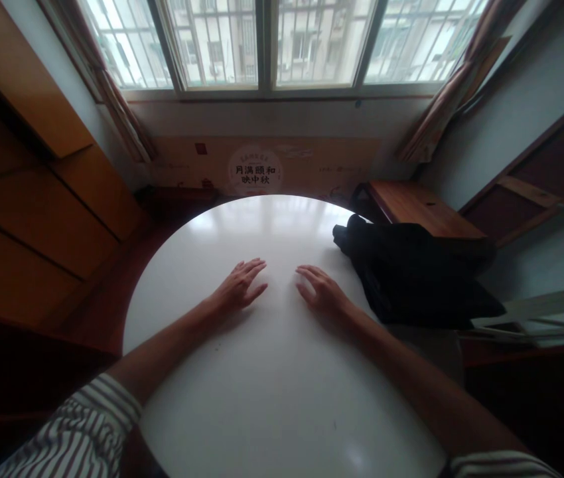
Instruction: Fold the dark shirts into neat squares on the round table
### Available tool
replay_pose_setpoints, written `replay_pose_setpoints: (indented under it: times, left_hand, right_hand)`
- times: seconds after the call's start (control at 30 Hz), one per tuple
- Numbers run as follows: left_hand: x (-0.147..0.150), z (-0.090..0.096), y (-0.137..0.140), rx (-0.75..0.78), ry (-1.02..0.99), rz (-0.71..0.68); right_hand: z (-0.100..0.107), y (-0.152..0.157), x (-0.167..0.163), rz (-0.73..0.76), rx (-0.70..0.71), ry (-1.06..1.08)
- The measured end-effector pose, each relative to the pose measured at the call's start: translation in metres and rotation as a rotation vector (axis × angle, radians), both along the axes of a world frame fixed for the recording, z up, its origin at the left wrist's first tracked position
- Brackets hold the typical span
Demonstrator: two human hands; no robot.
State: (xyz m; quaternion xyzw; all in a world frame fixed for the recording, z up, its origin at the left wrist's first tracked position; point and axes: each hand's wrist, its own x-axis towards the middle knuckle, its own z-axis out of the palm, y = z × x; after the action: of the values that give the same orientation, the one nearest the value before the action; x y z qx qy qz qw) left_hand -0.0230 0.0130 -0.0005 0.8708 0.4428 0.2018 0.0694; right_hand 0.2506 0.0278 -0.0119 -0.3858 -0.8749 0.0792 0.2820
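Both of my hands are over a round white table, a small gap apart. My left hand has its fingers stretched out and its thumb apart, with nothing in it. Opposite it, my right hand also has its fingers extended and its thumb separate, holding nothing. Whether the palms press on the tabletop or hover just above it, I cannot tell. To the right of my right hand, a black cloth item, perhaps a garment or bag, lies over the table's right edge.
A wooden desk stands beyond the table at the right. Wooden cabinets line the left side. Behind the table, a printed banner runs below barred windows, with curtains at both ends.
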Motion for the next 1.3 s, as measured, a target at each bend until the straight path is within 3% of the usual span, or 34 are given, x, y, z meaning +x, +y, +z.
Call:
replay_pose_setpoints:
  times: [0.2, 0.53, 0.83, 1.3]
  left_hand:
    - [0.0, 0.001, -0.001, -0.073, 0.101, -0.022]
    - [-0.002, -0.001, -0.001, -0.078, 0.17, -0.041]
    - [-0.004, -0.009, 0.0, -0.128, 0.266, -0.008]
    - [-0.004, -0.01, 0.0, -0.102, 0.251, -0.024]
  right_hand:
    - [0.003, -0.005, 0.003, 0.042, -0.074, -0.186]
    - [0.013, -0.013, 0.007, 0.033, -0.133, -0.246]
    - [0.0, -0.012, 0.01, -0.046, -0.174, -0.414]
    - [-0.003, -0.012, 0.008, -0.053, -0.153, -0.405]
